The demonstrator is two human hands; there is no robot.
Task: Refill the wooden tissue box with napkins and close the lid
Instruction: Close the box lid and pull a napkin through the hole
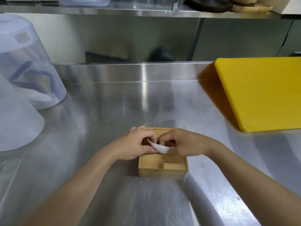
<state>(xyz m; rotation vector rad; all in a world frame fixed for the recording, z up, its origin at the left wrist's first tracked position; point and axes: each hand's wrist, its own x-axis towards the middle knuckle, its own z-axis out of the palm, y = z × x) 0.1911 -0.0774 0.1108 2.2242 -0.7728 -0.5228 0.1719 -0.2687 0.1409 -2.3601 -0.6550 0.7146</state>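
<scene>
A square wooden tissue box [162, 167] sits on the steel counter near the front, its lid lying flat on top. A white napkin [160, 147] sticks up from the middle of the lid. My left hand [136, 144] pinches the napkin's left end between thumb and fingers. My right hand [184, 142] pinches its right end. Both hands rest over the box's far half and hide the slot beneath them.
A thick yellow cutting board [263, 93] lies at the right. Two upturned translucent plastic tubs [27, 66] stand at the left. A steel shelf [146, 12] with wooden plates runs above the back wall.
</scene>
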